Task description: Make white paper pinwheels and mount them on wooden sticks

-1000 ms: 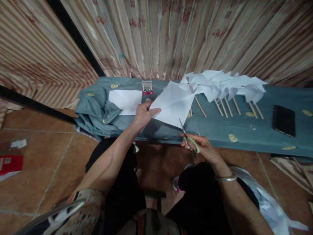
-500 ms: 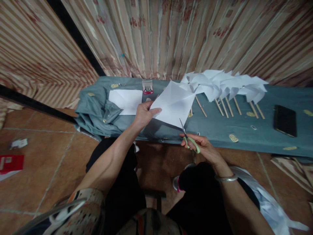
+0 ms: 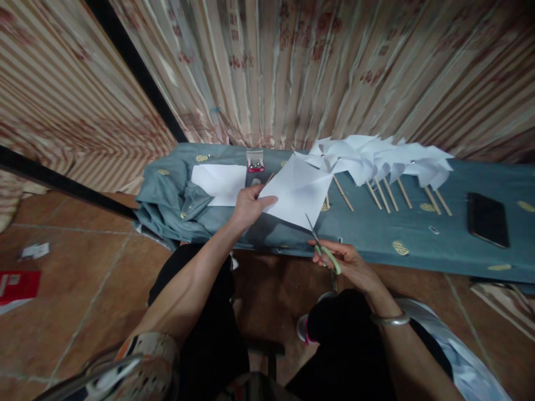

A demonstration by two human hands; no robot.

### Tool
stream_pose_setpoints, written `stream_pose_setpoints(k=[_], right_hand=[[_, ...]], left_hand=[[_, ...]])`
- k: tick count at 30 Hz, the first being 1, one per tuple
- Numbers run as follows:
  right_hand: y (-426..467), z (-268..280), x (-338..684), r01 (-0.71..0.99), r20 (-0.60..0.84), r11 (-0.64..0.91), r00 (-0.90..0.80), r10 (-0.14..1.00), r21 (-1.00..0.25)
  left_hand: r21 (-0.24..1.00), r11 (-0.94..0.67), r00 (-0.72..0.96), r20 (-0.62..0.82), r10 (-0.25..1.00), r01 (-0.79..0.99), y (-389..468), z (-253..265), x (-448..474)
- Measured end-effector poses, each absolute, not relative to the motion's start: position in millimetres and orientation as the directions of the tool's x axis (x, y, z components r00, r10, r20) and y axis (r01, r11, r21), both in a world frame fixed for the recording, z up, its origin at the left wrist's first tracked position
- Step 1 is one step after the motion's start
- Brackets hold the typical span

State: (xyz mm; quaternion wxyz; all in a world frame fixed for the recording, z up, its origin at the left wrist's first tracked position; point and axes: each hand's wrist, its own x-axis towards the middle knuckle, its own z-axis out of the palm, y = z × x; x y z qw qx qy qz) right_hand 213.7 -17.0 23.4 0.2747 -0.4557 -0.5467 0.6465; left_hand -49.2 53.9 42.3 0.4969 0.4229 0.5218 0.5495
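My left hand pinches the left corner of a white square paper sheet, thumb on top. Faint crease lines run across the sheet, which is held slightly above the cloth. In my right hand are scissors with light green handles. Their blades point up at the sheet's near corner; whether they have cut into it I cannot tell. Behind and to the right of the sheet lie several white paper pinwheels on wooden sticks, overlapping in a row.
A stack of white paper lies on the green cloth at left, partly under a cloth fold. Beside it is a small red box of metal pins. A black phone lies at right. Behind hangs a striped curtain.
The view has tilted slightly, so the bench and things on it sit lower in the picture. Both hands keep their hold on the paper and scissors, with little other movement.
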Motion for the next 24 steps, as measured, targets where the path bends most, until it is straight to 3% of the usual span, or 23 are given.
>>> stream_pose_setpoints(k=[24], right_hand=[[-16.0,19.6,214.3,0.143,-0.361,-0.331,-0.4,0.843,-0.933]], left_hand=[[0.991,0.044,-0.127,-0.06,0.99,-0.125,49.3,46.3,-46.2]])
